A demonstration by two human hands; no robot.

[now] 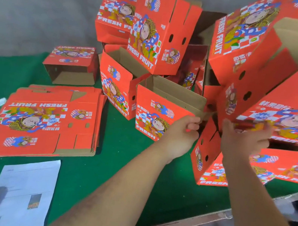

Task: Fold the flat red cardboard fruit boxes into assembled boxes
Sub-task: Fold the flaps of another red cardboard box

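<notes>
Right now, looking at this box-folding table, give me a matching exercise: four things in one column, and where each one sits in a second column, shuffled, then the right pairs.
Things:
1. stack of flat boxes
2. white sheet of paper
3. left hand
4. right hand

Places:
A. at the corner of the open-topped box in the middle
B. on the green table, near left, printed side up
C. against the tilted box on the right
D. nearest the camera, lower left, in front of the flat stack

Pairs: 1-B, 2-D, 3-A, 4-C
</notes>
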